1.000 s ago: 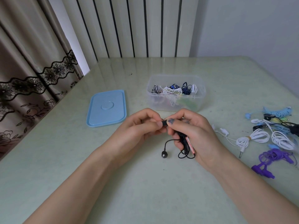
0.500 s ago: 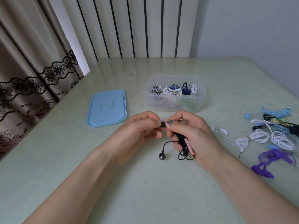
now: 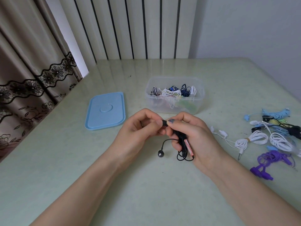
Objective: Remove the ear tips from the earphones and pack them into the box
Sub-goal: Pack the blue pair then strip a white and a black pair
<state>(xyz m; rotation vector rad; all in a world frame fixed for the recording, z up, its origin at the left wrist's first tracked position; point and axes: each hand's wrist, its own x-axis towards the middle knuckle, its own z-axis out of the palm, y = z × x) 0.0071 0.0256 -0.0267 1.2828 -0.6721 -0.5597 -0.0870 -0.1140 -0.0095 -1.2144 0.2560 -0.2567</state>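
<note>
Above table [image 3: 146,185] | left hand [image 3: 140,132] pinches ear tip [image 3: 164,122] | right hand [image 3: 193,136] grips black earphones [image 3: 183,144]

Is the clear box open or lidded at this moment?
Open. The clear box has no cover; bundled earphones show over its rim, and the blue lid lies flat on the table to its left.

Pale green table [image 3: 65,160] bears lid [image 3: 105,110], box [image 3: 175,104], perhaps six earphone bundles [image 3: 276,136].
</note>
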